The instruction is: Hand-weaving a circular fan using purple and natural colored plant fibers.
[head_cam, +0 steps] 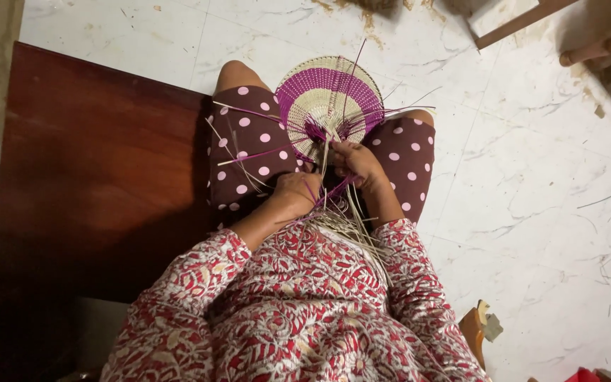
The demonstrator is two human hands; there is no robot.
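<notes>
A half-woven round basket base [329, 99], banded purple and straw-coloured, is resting on the person's lap between the knees, beside the right edge of the dark wooden bench [100, 163]. The left hand [295, 194] is closing around loose straw strands [351, 226] at the base's near rim. The right hand [357, 161] is pinching a purple strand [334, 191] there. Nothing is lying inside the weave.

top: red-white floral, long sleeves [199, 283] | trousers [249, 145]: brown, pink-dotted
</notes>
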